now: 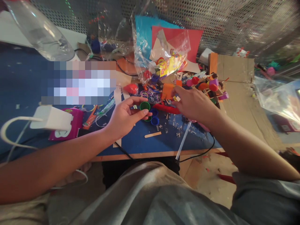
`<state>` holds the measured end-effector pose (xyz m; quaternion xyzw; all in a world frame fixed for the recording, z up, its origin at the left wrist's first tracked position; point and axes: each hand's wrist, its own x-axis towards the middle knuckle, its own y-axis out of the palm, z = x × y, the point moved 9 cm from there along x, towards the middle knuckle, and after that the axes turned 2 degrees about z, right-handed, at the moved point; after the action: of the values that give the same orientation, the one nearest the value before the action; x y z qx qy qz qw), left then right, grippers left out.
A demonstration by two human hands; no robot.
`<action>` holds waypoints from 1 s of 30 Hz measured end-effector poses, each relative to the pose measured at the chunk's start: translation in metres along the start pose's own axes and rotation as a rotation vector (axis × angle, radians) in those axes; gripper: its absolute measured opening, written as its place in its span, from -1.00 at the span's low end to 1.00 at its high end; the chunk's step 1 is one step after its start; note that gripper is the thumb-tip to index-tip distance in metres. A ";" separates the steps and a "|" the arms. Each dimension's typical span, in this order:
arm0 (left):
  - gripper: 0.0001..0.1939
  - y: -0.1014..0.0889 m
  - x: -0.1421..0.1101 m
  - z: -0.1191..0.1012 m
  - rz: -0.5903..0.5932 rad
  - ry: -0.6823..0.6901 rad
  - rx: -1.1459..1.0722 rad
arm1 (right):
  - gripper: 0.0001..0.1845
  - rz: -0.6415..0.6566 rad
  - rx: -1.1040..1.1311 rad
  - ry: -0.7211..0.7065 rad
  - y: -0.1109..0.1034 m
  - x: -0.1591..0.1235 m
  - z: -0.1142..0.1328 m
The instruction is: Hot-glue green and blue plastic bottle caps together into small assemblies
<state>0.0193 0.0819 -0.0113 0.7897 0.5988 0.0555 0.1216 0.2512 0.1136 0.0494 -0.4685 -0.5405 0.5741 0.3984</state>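
Observation:
My left hand [127,114] is closed on a green bottle cap [145,106], gripped between thumb and fingers above the table. Just beside it sits a cluster of blue bottle caps [155,121], with more green partly covered by my fingers. My right hand [191,101] reaches into the clutter, its thumb and index finger apart and the other fingers partly hidden. A small yellow and white piece [176,98] shows between them, and an orange piece [167,91] is by the index fingertip. Under this hand, a long red object [166,108] is partly covered.
A wooden stick [152,135] lies near the table edge. A translucent glue stick [183,140] juts past the edge beside a black cable [212,144]. A white plug [51,118] sits left, cardboard [241,103] right. A plastic bag [161,47] stands behind.

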 end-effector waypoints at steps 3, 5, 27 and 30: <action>-0.49 0.000 0.000 0.000 0.005 -0.005 0.004 | -0.62 -0.033 -0.078 0.003 -0.007 -0.011 0.005; -0.49 0.000 0.000 0.001 0.005 -0.009 0.007 | -0.61 -0.102 -0.093 -0.018 -0.017 -0.015 0.010; -0.31 -0.003 0.000 0.002 0.000 -0.047 0.008 | -0.10 0.175 0.924 -0.131 -0.032 -0.048 -0.111; -0.30 -0.002 -0.001 -0.001 -0.003 -0.029 -0.006 | -0.08 0.205 1.156 -0.192 -0.019 -0.064 -0.078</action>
<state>0.0167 0.0813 -0.0105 0.7893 0.5978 0.0455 0.1327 0.3412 0.0726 0.0772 -0.1715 -0.1257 0.8506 0.4809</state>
